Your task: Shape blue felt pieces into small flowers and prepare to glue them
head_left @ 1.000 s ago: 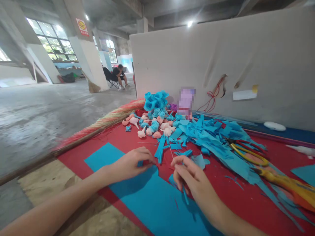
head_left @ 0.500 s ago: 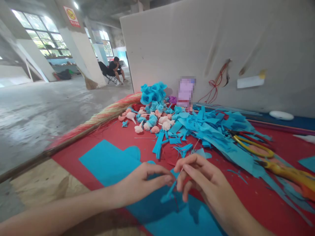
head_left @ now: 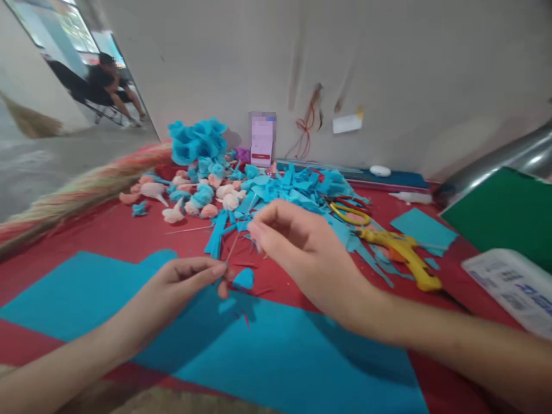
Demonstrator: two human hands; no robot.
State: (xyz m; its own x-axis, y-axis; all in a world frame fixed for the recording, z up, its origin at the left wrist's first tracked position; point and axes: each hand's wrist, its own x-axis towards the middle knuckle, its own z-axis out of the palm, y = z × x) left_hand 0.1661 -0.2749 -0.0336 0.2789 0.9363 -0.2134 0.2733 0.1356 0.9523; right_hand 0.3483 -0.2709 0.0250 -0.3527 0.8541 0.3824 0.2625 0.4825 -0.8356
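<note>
My left hand [head_left: 181,284] is pinched near the bottom of a thin wire [head_left: 233,248], with a small blue paper piece [head_left: 244,279] just right of its fingertips. My right hand [head_left: 297,247] is closed in a pinch slightly above and to the right; what it grips is too small to make out. Both hands hover over a large blue paper sheet [head_left: 280,356] lying on the red table [head_left: 107,230]. Behind them lies a heap of blue paper scraps [head_left: 297,190] and pink and blue rolled buds [head_left: 194,198].
Yellow-handled scissors [head_left: 349,211] and a yellow glue gun [head_left: 405,256] lie to the right. A green board [head_left: 504,213] and a white plastic box [head_left: 513,287] sit far right. A broom [head_left: 77,190] lies along the left edge. A person sits in the far background.
The view has swung right and down. My hands have separated: the left now pinches the wire low, and the right has risen up and to the right.
</note>
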